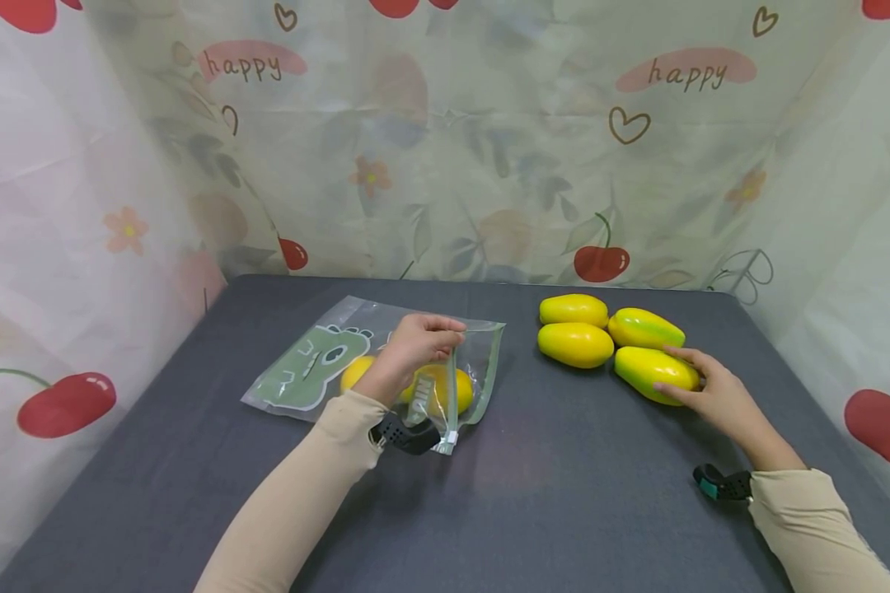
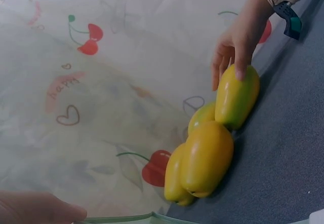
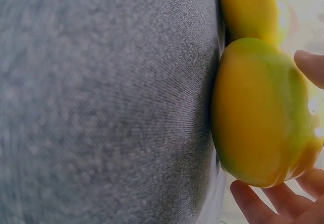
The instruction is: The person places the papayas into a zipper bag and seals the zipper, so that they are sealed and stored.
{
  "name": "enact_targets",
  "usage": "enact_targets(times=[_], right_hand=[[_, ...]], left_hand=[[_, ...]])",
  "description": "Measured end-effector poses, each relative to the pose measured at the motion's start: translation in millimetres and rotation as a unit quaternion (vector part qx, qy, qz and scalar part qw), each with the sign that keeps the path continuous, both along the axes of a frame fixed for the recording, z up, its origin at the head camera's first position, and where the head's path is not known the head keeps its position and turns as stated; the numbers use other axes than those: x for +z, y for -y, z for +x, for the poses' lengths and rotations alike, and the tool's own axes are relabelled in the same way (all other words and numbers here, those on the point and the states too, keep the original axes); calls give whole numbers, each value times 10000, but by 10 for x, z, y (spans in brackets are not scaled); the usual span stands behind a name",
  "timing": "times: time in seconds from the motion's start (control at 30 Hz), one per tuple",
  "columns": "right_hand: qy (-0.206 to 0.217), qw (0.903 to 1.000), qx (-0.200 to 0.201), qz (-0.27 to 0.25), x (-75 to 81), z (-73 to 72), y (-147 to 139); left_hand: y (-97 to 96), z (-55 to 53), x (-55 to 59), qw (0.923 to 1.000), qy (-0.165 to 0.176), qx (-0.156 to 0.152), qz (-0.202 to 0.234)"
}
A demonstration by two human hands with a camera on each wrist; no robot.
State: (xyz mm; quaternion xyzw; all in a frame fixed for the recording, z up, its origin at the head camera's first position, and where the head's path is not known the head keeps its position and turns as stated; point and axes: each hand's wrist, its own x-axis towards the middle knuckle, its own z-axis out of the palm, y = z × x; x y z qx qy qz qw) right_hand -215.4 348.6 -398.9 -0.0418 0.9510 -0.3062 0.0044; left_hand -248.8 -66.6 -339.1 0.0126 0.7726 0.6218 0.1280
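Observation:
A clear zip bag (image 1: 348,309) with a green cartoon animal print lies on the table at the left, yellow fruit (image 1: 463,391) inside it. My left hand (image 1: 413,346) pinches the bag's edge near its zip strip; the hand partly covers the fruit. On the right, my right hand (image 1: 712,395) holds the nearest yellow-green papaya (image 1: 648,372), thumb on one side and fingers on the other. That papaya (image 3: 258,117) rests on the table in the right wrist view. Just beyond it lie three more papayas (image 1: 576,346), close together.
A dark grey cloth covers the table (image 1: 549,511). Printed curtains (image 1: 445,148) stand behind it and at both sides. A thin looped wire (image 1: 749,276) shows near the far right corner.

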Motion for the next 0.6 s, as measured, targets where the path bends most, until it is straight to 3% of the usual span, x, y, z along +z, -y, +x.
enact_targets(times=[0.6], right_hand=[[-147, 9998, -92, 129, -2, 16, 36]], left_hand=[[10, -6, -18, 10000, 1, -22, 76]])
